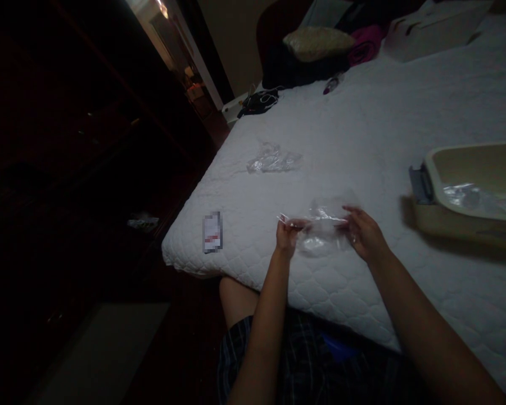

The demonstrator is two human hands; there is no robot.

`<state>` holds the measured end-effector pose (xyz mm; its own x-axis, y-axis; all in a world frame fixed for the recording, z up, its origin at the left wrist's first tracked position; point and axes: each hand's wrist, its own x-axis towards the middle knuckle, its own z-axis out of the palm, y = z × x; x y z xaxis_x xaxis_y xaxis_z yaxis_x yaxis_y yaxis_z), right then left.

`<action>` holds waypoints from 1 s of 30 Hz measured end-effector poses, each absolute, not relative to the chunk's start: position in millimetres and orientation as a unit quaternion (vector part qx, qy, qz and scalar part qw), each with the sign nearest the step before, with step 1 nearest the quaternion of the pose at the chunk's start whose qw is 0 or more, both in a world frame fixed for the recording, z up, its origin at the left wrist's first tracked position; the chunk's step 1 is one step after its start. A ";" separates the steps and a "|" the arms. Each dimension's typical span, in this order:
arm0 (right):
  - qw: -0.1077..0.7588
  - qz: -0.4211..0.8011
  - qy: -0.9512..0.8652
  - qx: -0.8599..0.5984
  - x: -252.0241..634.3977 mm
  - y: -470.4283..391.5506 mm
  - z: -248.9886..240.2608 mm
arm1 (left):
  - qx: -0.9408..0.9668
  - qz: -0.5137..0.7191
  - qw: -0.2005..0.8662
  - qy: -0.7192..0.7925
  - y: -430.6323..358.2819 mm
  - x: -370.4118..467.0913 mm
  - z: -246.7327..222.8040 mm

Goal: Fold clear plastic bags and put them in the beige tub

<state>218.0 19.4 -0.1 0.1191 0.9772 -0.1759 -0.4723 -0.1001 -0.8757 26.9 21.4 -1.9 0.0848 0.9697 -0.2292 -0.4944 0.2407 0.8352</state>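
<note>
Clear plastic bag stretches crosswise between both hands, above the quilted bed; the left hand pinches one end, the right hand the other, neither clearly nearer.

Three bits of clear plastic, at 1, 4 and 3 o'clock. Maybe a fourth bit at 9, but it's dark. One tub at 3, one white box at 2, one small flat thing at 8.
</note>
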 end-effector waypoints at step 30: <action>0.484 0.710 -0.348 -0.375 210.4 8.0 8.6 | 0.290 0.574 0.677 0.357 19.9 23.8 -0.7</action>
<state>210.4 8.0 8.6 -0.2509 0.9481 -0.1954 -0.4266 -0.2895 -0.8569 23.8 19.9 -0.7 0.0866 0.9849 -0.1501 -0.5703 0.1726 0.8031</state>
